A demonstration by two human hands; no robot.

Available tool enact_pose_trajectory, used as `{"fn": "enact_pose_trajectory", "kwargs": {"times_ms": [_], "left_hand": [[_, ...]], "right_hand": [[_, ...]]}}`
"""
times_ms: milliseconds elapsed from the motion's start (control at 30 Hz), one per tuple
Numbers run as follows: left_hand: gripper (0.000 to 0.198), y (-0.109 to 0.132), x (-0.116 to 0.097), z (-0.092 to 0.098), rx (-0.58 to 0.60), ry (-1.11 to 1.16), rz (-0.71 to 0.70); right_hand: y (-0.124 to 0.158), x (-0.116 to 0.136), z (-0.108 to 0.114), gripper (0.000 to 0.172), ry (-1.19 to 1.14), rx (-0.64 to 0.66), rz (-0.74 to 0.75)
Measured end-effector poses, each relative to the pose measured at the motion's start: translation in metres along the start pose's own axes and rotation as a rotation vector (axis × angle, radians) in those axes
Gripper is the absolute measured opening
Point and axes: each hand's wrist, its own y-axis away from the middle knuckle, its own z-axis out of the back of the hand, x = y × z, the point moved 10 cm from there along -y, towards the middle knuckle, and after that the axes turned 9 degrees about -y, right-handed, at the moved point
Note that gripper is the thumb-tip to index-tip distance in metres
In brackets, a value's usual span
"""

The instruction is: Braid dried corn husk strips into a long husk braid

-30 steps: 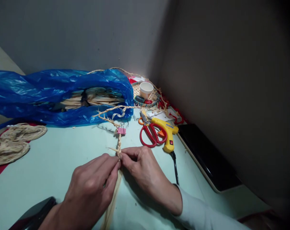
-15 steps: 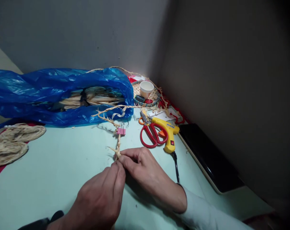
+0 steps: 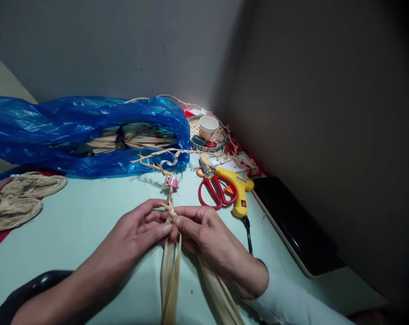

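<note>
A braid of pale dried plant strips [image 3: 171, 201] runs toward me from a pink binder clip [image 3: 173, 182]. My right hand [image 3: 207, 234] pinches the braid's near end between thumb and fingers. From the left, my left hand [image 3: 141, 228] has its thumb and fingers closed on the same spot. Below the fingers, loose flat strips [image 3: 171, 284] hang down toward the near edge. Another strip [image 3: 221, 293] comes out from under my right hand. Beyond the clip, the finished braid [image 3: 157, 155] bends across the table.
A blue plastic bag [image 3: 89, 167] holding dried strips lies at the back left. Woven sandal-shaped pieces [image 3: 15, 212] rest at the left. Red-handled scissors [image 3: 218, 192], a yellow glue gun [image 3: 240, 194] and a black tablet-like slab [image 3: 292, 221] are on the right. A round tray [image 3: 219, 143] carries a cup [image 3: 209, 126].
My left hand has turned and moved up beside the braid, its fingers now showing. The loose strips below have come into view. My right hand stays at the braid.
</note>
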Motion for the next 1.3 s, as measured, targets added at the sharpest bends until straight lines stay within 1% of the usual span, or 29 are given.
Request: {"fn": "enact_pose_trajectory", "kwargs": {"times_ms": [33, 67, 100, 167, 233, 333, 433, 500, 567, 633, 767, 833, 900, 933, 1000, 1067, 1133, 1233, 1300], "left_hand": [[0.026, -0.003, 0.004, -0.01, 0.084, 0.113, 0.038], [0.022, -0.004, 0.006, -0.017, 0.135, 0.177, 0.062], [0.017, -0.004, 0.008, -0.02, 0.157, 0.207, 0.075], [0.013, -0.004, 0.012, -0.02, 0.164, 0.233, 0.094], [0.013, -0.002, 0.016, -0.02, 0.182, 0.267, 0.115], [0.019, -0.001, 0.023, -0.016, 0.191, 0.31, 0.172], [0.019, -0.002, 0.023, -0.015, 0.204, 0.259, 0.207], [0.017, -0.004, 0.019, -0.015, 0.213, 0.184, 0.187], [0.018, -0.006, 0.015, -0.015, 0.205, 0.143, 0.157], [0.022, -0.008, 0.014, -0.015, 0.168, 0.156, 0.161], [0.032, -0.009, 0.022, -0.011, 0.074, 0.153, 0.216], [0.033, -0.01, 0.023, -0.009, 0.046, 0.083, 0.186], [0.033, -0.011, 0.02, -0.006, 0.019, -0.014, 0.127], [0.032, -0.011, 0.018, -0.004, 0.01, -0.06, 0.102], [0.03, -0.012, 0.014, -0.002, -0.005, -0.137, 0.062], [0.028, -0.013, 0.01, -0.002, -0.012, -0.197, 0.035], [0.028, -0.013, 0.006, -0.002, -0.01, -0.23, 0.007], [0.028, -0.014, 0.006, -0.004, 0.009, -0.193, 0.002], [0.03, -0.013, 0.01, -0.006, 0.029, -0.152, 0.031]], "right_hand": [[0.0, 0.001, -0.003, 0.027, -0.022, 0.018, 0.003], [0.0, 0.003, -0.005, 0.028, -0.025, 0.032, 0.007], [0.0, 0.005, -0.006, 0.029, -0.004, 0.042, 0.01], [0.0, 0.008, -0.007, 0.031, 0.096, 0.043, 0.022], [0.0, 0.009, -0.004, 0.028, 0.231, 0.021, 0.033], [0.002, 0.008, 0.005, 0.009, 0.397, -0.05, 0.077], [0.004, 0.008, 0.007, 0.014, 0.48, -0.074, 0.14], [0.005, 0.007, 0.006, 0.013, 0.52, -0.064, 0.152], [0.006, 0.008, 0.004, 0.012, 0.562, -0.06, 0.156], [0.008, 0.012, 0.001, 0.012, 0.614, -0.059, 0.167], [0.011, 0.02, -0.007, 0.002, 0.781, -0.021, 0.146], [0.012, 0.023, -0.006, 0.01, 0.952, -0.048, 0.105], [0.015, 0.027, -0.003, 0.016, 1.14, -0.103, 0.082], [0.017, 0.029, -0.003, 0.018, 1.218, -0.126, 0.092], [0.021, 0.034, -0.008, 0.02, 1.323, -0.154, 0.16], [0.025, 0.039, -0.015, 0.018, 1.373, -0.18, 0.248], [0.026, 0.041, -0.02, 0.016, 1.375, -0.192, 0.281], [0.024, 0.037, -0.024, 0.015, 1.384, -0.196, 0.234], [0.024, 0.035, -0.029, 0.015, 1.457, -0.195, 0.216]]}}
